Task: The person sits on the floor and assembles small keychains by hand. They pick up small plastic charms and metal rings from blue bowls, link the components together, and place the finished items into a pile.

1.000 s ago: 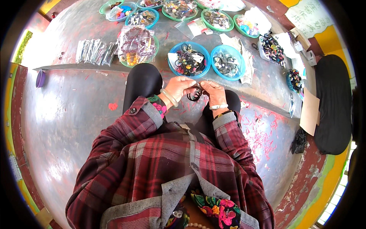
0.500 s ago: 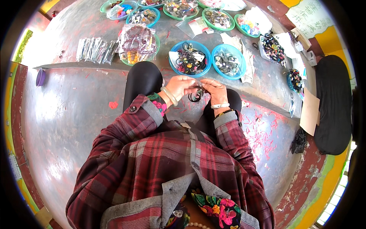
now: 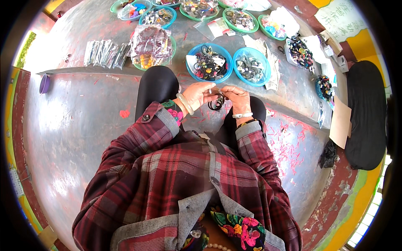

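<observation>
My left hand (image 3: 196, 95) and my right hand (image 3: 237, 100) meet above my knees, just this side of the raised ledge. Between their fingertips hangs a small bunch of looped black hair ties (image 3: 216, 103). The right thumb and fingers pinch at the top of the bunch. My left fingers are closed at its other side, and something small and clear shows there, too fine to make out. Beyond the hands, a blue basin (image 3: 230, 67) holds dark hair ties with coloured bits. A second blue basin (image 3: 268, 69) beside it holds bagged black ones.
On the ledge lie flat clear packets (image 3: 105, 54), a bag of dark beads (image 3: 150, 39) on a green basin, and several more filled basins farther back. A white tray (image 3: 300, 52) of hair ties stands right. Red scraps (image 3: 289, 146) litter the floor; a black cushion (image 3: 367, 115) leans right.
The black loops have shifted slightly and hang a little differently between the fingers. My left fingers have opened a bit. Both hands stay in nearly the same place.
</observation>
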`<state>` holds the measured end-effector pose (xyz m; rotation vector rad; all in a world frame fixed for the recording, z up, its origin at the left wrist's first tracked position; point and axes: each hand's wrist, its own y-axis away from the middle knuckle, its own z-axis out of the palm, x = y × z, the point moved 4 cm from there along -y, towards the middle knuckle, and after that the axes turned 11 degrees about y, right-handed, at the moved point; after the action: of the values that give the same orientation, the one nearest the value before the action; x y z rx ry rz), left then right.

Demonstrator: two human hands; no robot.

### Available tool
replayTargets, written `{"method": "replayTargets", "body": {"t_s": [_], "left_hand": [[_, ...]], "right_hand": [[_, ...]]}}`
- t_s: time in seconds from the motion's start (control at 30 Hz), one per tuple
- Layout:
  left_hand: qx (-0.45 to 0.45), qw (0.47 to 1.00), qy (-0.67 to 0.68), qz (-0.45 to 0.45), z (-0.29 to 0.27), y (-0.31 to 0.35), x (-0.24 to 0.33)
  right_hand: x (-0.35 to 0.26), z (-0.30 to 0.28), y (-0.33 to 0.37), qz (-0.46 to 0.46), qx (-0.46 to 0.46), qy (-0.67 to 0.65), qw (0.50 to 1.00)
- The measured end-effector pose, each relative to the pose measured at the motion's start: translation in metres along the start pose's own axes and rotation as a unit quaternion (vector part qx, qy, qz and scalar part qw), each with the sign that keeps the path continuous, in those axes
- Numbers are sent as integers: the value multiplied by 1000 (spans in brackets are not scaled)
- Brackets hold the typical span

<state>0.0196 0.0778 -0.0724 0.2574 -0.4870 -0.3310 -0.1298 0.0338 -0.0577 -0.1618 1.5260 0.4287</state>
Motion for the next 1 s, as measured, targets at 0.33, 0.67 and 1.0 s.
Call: {"method": "replayTargets", "body": {"t_s": [0.33, 0.67, 1.0], "left_hand": [[22, 999, -31, -2, -9, -3, -5], [72, 994, -69, 55, -11, -4, -1], [48, 981, -161, 100, 3, 1, -2]], "right_hand": [[2, 3, -1, -28, -28, 11, 999], [6, -5, -5, 19, -16, -26, 999], [11, 8, -2, 71, -53, -55, 994]]}}
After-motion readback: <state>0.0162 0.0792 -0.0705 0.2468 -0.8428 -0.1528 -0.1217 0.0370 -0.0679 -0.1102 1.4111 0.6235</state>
